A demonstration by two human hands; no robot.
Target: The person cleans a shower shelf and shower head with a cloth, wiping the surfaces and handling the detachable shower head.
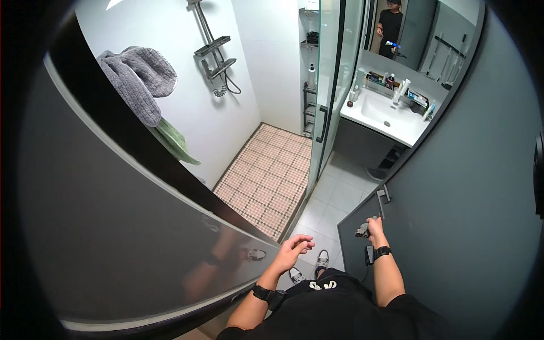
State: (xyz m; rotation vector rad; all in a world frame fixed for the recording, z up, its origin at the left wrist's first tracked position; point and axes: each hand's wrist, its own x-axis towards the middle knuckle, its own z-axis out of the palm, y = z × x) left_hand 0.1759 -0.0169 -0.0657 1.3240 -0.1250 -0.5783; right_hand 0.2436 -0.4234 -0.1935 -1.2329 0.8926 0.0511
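The door (pixel 453 141) is already standing open. Near its free edge, beside the handle (pixel 381 203), the right hand (pixel 374 225) is holding a gray cloth (pixel 361 230), fingers wrapping it, not yet set down; the left hand (pixel 293 250) is hanging empty, fingers loosely curling.

Grey bundle (pixel 361 230) partly hidden, shirt (pixel 351 309) cropped
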